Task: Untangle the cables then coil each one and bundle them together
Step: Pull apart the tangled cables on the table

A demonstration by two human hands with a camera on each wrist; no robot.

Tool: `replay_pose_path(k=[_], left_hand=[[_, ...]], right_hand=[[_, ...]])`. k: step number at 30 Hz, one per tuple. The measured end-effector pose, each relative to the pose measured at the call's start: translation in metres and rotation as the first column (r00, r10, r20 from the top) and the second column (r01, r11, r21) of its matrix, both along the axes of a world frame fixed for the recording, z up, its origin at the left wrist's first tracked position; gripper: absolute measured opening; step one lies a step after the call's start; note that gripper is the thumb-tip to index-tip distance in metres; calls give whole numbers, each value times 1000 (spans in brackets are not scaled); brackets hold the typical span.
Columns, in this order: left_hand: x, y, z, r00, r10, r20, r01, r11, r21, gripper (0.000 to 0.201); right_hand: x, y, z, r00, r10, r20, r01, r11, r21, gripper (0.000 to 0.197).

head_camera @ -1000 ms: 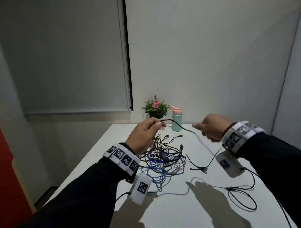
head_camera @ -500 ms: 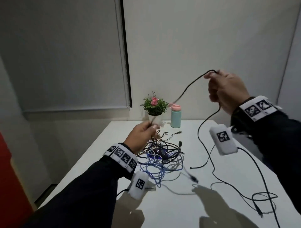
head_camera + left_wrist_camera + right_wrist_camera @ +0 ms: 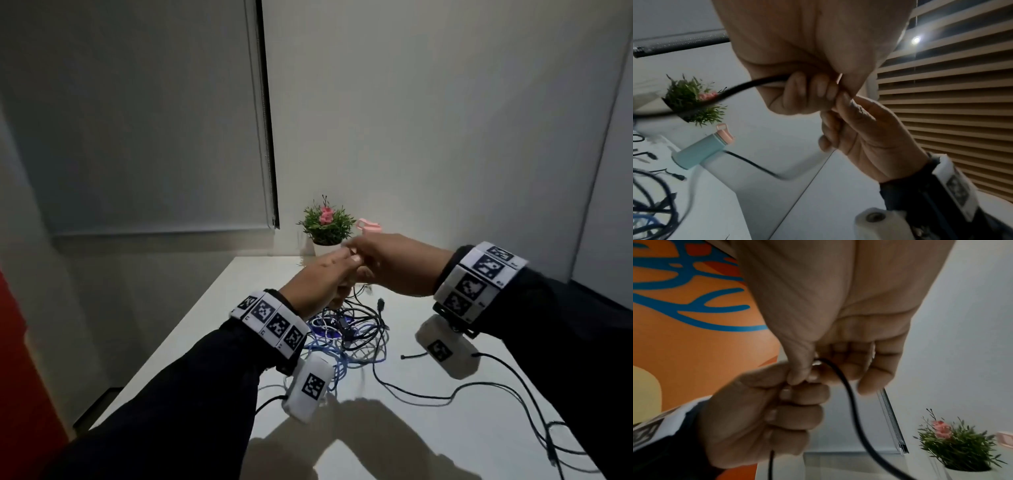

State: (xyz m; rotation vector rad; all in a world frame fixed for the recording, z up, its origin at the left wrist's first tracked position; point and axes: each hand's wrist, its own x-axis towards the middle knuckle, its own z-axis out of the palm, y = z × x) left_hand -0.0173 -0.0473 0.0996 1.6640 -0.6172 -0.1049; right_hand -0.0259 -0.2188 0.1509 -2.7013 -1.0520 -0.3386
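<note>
Both hands meet above the white table (image 3: 267,274). My left hand (image 3: 325,281) is curled in a fist round a black cable (image 3: 756,84), which leaves it toward the plant. My right hand (image 3: 383,263) touches the left one, its thumb and fingers pinching the same black cable (image 3: 849,399) right at the left fingertips. The cable hangs down from that pinch; its slack (image 3: 438,398) trails over the table to the right. Below the hands lies a tangle of black and blue cables (image 3: 346,329).
A small potted plant (image 3: 327,226) and a teal bottle with a pink lid (image 3: 698,152) stand at the table's far edge by the wall. More black cable loops lie at the near right corner (image 3: 561,455). A dark roller blind covers the left wall.
My right hand, raised high to the right with the cable half a second ago, has come down and left to meet my left hand. The left hand has stayed roughly where it was.
</note>
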Motion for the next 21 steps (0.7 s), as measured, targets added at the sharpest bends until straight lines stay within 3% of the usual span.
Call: replay_pose_path(k=[2,5,8,10,12,15,17,19,20,21], left_hand=[[-3,8,-2,1000,-10,14,10,1000,8,25],[-7,28,-13,999,-14,-30,17,994,104,31],[-9,43,-28,998,-22,-55,33,977,208,36],[-10,47,-32,998,14,-66,-1,981,194,36],[-9,45,-32,996,48,-71,-36,987,159,35],[-9,32,-29,999,31,-39,-23,983,184,33],[-11,22,-26,1000,-2,-18,5,981,195,33],[-13,17,-25,999,-2,-36,7,992,130,35],[-13,18,-25,998,2,-61,3,996,86,38],[-14,21,-25,995,-1,-98,5,999,44,42]], right_hand=[[5,-3,1,1000,11,3,-11,1000,-2,19],[16,-26,7,994,-40,101,18,978,206,20],[34,-59,10,953,-248,175,152,887,436,22],[45,-73,6,911,-388,141,307,864,399,22],[47,-74,-3,890,-443,103,413,882,228,23],[35,-52,-13,961,-262,85,234,940,249,49],[24,-31,-19,995,-96,-12,96,975,202,55],[20,-16,-25,991,22,-133,-8,995,104,32],[19,-13,-24,984,75,-164,-55,991,125,19],[21,-14,-22,980,111,-163,-77,976,203,18]])
